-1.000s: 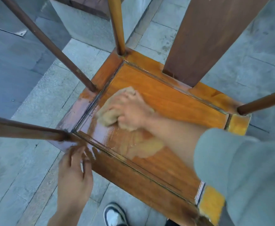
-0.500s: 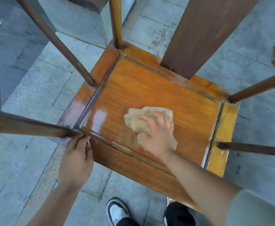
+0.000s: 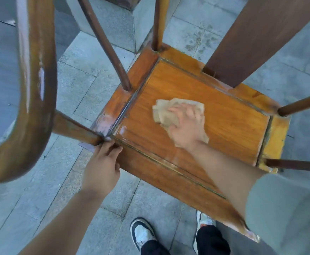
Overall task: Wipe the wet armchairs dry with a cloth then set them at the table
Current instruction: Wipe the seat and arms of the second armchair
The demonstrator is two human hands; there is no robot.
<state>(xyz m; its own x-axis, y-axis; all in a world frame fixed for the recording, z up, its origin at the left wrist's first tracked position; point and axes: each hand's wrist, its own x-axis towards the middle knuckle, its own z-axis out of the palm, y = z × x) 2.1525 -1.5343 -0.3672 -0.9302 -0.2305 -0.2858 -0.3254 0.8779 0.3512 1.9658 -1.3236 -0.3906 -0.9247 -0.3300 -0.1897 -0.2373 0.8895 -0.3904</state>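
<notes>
Right hand [image 3: 186, 126] is pressing the cloth [image 3: 170, 112] with fingers spread, now working mid-seat after sweeping in from the far-left corner of the armchair [image 3: 224, 126]. Left hand [image 3: 102, 166] is still gripping the front-left corner. Near-left panel is still glistening; wiping unfinished.

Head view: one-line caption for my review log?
Right hand presses a beige cloth on the armchair seat; left hand grips its front-left corner.
</notes>
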